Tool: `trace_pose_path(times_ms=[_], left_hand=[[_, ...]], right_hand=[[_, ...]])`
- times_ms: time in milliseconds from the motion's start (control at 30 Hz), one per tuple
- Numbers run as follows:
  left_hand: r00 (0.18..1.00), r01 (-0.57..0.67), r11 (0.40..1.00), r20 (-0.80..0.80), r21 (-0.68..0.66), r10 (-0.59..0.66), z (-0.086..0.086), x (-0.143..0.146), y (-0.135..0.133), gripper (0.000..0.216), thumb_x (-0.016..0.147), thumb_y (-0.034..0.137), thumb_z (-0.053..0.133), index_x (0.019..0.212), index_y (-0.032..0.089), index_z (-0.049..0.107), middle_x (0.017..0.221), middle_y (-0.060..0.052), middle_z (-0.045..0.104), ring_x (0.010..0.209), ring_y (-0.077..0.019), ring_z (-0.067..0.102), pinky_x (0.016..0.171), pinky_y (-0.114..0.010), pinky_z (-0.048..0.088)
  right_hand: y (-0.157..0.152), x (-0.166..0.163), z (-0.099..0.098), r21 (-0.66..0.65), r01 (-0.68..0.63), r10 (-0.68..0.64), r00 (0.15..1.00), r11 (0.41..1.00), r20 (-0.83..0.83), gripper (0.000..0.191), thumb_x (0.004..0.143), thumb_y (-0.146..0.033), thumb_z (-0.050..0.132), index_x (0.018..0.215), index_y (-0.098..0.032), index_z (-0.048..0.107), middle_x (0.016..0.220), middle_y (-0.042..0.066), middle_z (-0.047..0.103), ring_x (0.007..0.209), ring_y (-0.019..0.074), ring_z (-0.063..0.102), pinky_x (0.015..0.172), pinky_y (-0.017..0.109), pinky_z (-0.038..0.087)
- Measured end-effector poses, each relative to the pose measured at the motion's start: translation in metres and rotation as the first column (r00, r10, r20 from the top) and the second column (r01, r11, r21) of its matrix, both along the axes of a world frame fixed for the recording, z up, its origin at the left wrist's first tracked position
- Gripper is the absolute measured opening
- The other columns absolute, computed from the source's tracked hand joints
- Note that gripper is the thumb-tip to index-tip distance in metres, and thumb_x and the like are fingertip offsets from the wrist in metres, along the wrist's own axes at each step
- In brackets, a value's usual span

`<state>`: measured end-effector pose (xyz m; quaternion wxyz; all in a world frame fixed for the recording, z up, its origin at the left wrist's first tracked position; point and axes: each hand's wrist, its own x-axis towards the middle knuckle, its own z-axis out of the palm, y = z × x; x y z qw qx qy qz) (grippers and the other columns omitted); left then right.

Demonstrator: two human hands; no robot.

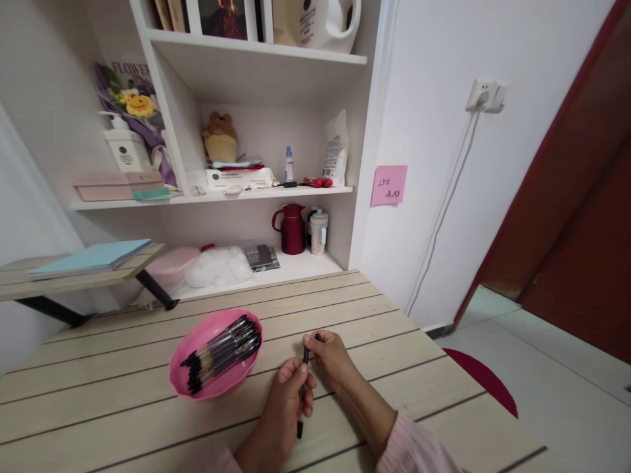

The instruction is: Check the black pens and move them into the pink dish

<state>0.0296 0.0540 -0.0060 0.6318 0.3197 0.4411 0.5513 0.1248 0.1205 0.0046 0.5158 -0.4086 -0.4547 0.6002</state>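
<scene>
A slim black pen [300, 428] stands nearly upright in the picture, with my left hand [290, 387] closed around its middle. Its lower tip sticks out below my left fingers. Close by at the upper end, the thumb and fingers of my right hand [331, 360] are pinched together. A small black piece [318, 337] pokes out above the right fingertips; whether it is a cap or part of the pen is unclear. To the left of my hands, a pink scalloped bowl [178, 369] holds a bundle of several clear-barrelled pens [224, 351] with black ends.
The slatted wooden table [384, 387] lies beneath my hands. A small raised stand [123, 269] bears blue paper [93, 256] at left. Behind are white shelves [266, 197] with a red jug [292, 230], a cup [319, 232] and a plastic bag [217, 267]. A red round seat [486, 381] is at right.
</scene>
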Motion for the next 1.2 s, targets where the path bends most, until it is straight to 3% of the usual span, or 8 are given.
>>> trace_pose_path(times_ms=[133, 233, 367, 500, 633, 867, 1100, 1200], left_hand=[[0.998, 0.027, 0.999, 0.048, -0.022, -0.026, 0.0015, -0.0006, -0.0015, 0.025, 0.071, 0.04, 0.059, 0.077, 0.018, 0.049, 0.057, 0.005, 0.052, 0.037, -0.0031, 0.039, 0.036, -0.016, 0.023], [0.998, 0.019, 1.0, 0.057, -0.021, -0.018, 0.0023, -0.0007, -0.0028, 0.026, 0.071, 0.041, 0.059, 0.079, 0.017, 0.051, 0.058, 0.004, 0.053, 0.038, -0.0031, 0.039, 0.037, -0.017, 0.024], [0.998, 0.022, 0.999, 0.067, -0.048, -0.019, 0.0033, -0.0013, -0.0034, 0.027, 0.07, 0.041, 0.061, 0.079, 0.017, 0.052, 0.057, 0.005, 0.052, 0.036, -0.0021, 0.035, 0.036, -0.016, 0.02], [0.996, 0.033, 0.999, 0.079, -0.043, -0.03, 0.0045, -0.002, -0.0037, 0.026, 0.07, 0.039, 0.061, 0.081, 0.017, 0.052, 0.058, 0.005, 0.051, 0.036, -0.0018, 0.034, 0.035, -0.016, 0.018], [0.997, 0.033, 0.998, 0.072, -0.043, -0.03, 0.0043, -0.0023, -0.0045, 0.025, 0.071, 0.038, 0.06, 0.082, 0.017, 0.052, 0.059, 0.004, 0.051, 0.037, -0.0018, 0.034, 0.035, -0.016, 0.018], [0.997, 0.034, 0.999, 0.076, -0.031, -0.032, 0.0031, -0.0021, -0.0039, 0.027, 0.069, 0.04, 0.062, 0.08, 0.017, 0.051, 0.058, 0.005, 0.051, 0.035, -0.0014, 0.033, 0.035, -0.016, 0.017], [0.995, 0.059, 0.997, 0.086, -0.039, -0.056, 0.0066, -0.0025, -0.004, 0.028, 0.069, 0.041, 0.061, 0.08, 0.017, 0.051, 0.056, 0.005, 0.052, 0.034, -0.0008, 0.031, 0.034, -0.016, 0.014], [0.993, 0.075, 0.997, 0.091, -0.027, -0.072, 0.0061, -0.0037, -0.0035, 0.025, 0.071, 0.039, 0.06, 0.079, 0.017, 0.049, 0.057, 0.005, 0.051, 0.034, -0.0004, 0.03, 0.034, -0.016, 0.013]], right_hand=[[-0.0016, -0.0017, 0.0009, -0.087, -0.097, 0.092, 0.994, 0.991, -0.062, 0.04, 0.056, -0.05, 0.07, 0.062, -0.014, 0.056, 0.04, -0.007, 0.042, 0.034, 0.0042, 0.03, 0.038, 0.02, 0.017], [-0.0016, -0.004, -0.0008, -0.137, -0.095, 0.085, 0.993, 0.986, -0.082, 0.043, 0.055, -0.054, 0.069, 0.065, -0.015, 0.055, 0.038, -0.007, 0.041, 0.034, 0.0055, 0.035, 0.036, 0.019, 0.018], [0.0008, -0.0031, -0.0052, -0.11, -0.087, 0.074, 0.99, 0.99, -0.116, 0.042, 0.049, -0.048, 0.075, 0.061, -0.014, 0.053, 0.044, -0.006, 0.046, 0.036, 0.0048, 0.037, 0.037, 0.019, 0.023], [0.0013, -0.0008, -0.006, -0.14, -0.17, 0.146, 0.975, 0.975, -0.166, 0.042, 0.057, -0.051, 0.07, 0.069, -0.013, 0.056, 0.042, -0.006, 0.046, 0.033, 0.0038, 0.035, 0.035, 0.018, 0.015], [0.0007, -0.0004, -0.0044, -0.167, -0.118, 0.097, 0.987, 0.979, -0.129, 0.04, 0.054, -0.047, 0.073, 0.063, -0.015, 0.051, 0.038, -0.007, 0.043, 0.032, 0.0033, 0.033, 0.035, 0.018, 0.012], [-0.0005, -0.0002, -0.0023, -0.163, -0.182, 0.155, 0.974, 0.97, -0.167, 0.04, 0.057, -0.048, 0.071, 0.07, -0.014, 0.055, 0.044, -0.004, 0.051, 0.033, 0.0042, 0.039, 0.034, 0.017, 0.013], [-0.0024, 0.0014, 0.0021, -0.149, -0.192, 0.166, 0.971, 0.97, -0.172, 0.035, 0.056, -0.042, 0.073, 0.067, -0.012, 0.058, 0.039, -0.006, 0.047, 0.032, 0.0034, 0.036, 0.034, 0.017, 0.02], [-0.0026, 0.0023, 0.0038, -0.147, -0.218, 0.187, 0.962, 0.965, -0.198, 0.037, 0.057, -0.042, 0.072, 0.072, -0.011, 0.059, 0.047, -0.002, 0.055, 0.034, 0.0047, 0.042, 0.034, 0.017, 0.02]])
